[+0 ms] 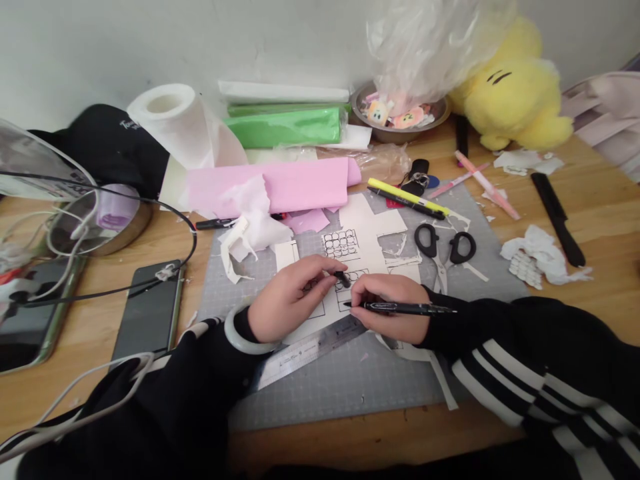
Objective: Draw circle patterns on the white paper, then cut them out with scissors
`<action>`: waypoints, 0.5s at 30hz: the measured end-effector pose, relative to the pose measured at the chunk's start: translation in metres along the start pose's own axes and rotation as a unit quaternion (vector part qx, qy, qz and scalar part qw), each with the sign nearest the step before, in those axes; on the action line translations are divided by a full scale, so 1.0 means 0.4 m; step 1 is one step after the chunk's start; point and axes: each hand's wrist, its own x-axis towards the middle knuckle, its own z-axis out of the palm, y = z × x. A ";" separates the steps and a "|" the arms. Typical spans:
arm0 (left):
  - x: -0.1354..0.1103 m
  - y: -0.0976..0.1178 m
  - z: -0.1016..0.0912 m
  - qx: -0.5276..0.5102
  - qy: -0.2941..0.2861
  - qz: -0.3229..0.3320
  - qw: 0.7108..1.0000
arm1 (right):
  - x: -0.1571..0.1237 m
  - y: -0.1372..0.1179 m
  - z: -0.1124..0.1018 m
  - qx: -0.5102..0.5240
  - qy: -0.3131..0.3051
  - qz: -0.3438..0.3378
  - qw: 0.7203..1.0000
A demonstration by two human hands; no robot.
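Between the thumb and forefinger of my left hand (290, 293) is a small black pen cap (342, 278). My right hand (390, 300) is closed round a black marker pen (400, 308), its tip pointing left, close over the paper. Beneath both hands lies a cut sheet of white paper (367, 230) with black line drawings, including a grid of rounded shapes (341, 245). A metal ruler (310, 350) lies slanted just below the hands. Black-handled scissors (443, 257) rest to the right of the paper. My fingers hide part of the drawing.
A grey cutting mat (320, 390) covers the wooden table's middle. Pink paper (300, 187), a paper roll (173, 127) and green packs (285, 127) stand behind. A phone (149, 310) and cables lie left; a comb (557, 220) and yellow plush toy (520, 87) are right.
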 end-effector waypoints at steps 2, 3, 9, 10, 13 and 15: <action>0.000 0.000 0.000 0.001 0.000 -0.001 1.000 | 0.000 0.000 -0.001 -0.001 -0.003 -0.001 1.000; 0.000 0.000 0.000 0.001 0.000 -0.002 1.000 | 0.000 0.000 -0.001 -0.003 -0.004 -0.002 1.000; 0.003 0.003 0.004 -0.005 0.000 -0.019 1.000 | 0.001 0.001 -0.001 -0.008 -0.005 0.001 1.000; 0.003 0.003 0.004 -0.009 -0.002 -0.022 1.000 | 0.001 0.001 -0.001 -0.007 -0.005 0.002 1.000; 0.003 0.004 0.004 -0.019 -0.011 -0.030 0.999 | 0.001 0.002 0.001 -0.001 -0.003 0.003 1.000; 0.003 0.004 0.003 -0.022 -0.017 -0.036 0.999 | 0.000 0.003 0.001 0.004 0.000 0.006 1.000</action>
